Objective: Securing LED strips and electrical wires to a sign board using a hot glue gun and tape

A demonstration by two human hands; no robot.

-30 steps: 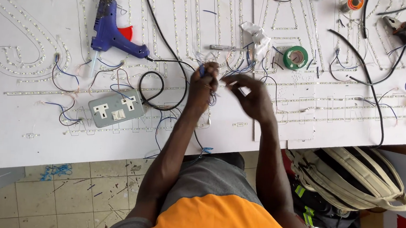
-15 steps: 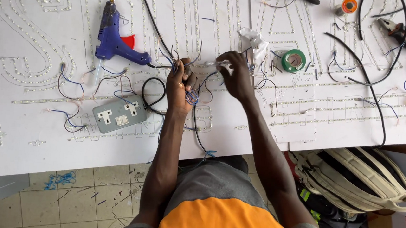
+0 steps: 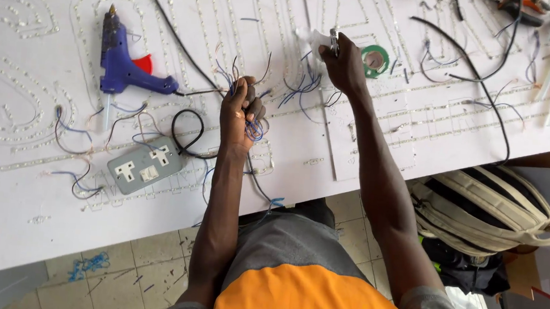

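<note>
Since the earlier frame the right hand has left the wire cluster and gone further up the surface, while the left hand has stayed low and closed around its wires.

Head view: I see the left hand's grip closed on a bundle of thin blue and black wires, held just above the white sign board; loose ends fan out above the knuckles and trail below the wrist. The right hand's grip is pinched narrow on a small metal tool, possibly tweezers or a fine cutter; I cannot tell which. It sits touching a scrap of white material, just beside a green tape roll. A blue glue gun lies well to the left, its black cord running up off the board. A grey double socket lies near the left forearm. A striped bag rests below the surface edge.

Judgement: the step in hand appears to be wire preparation, with the bundle held ready and the tool just fetched. Next move calls for bringing the tool back to the held wires and selecting one strand without disturbing the LED rows beneath.
</note>
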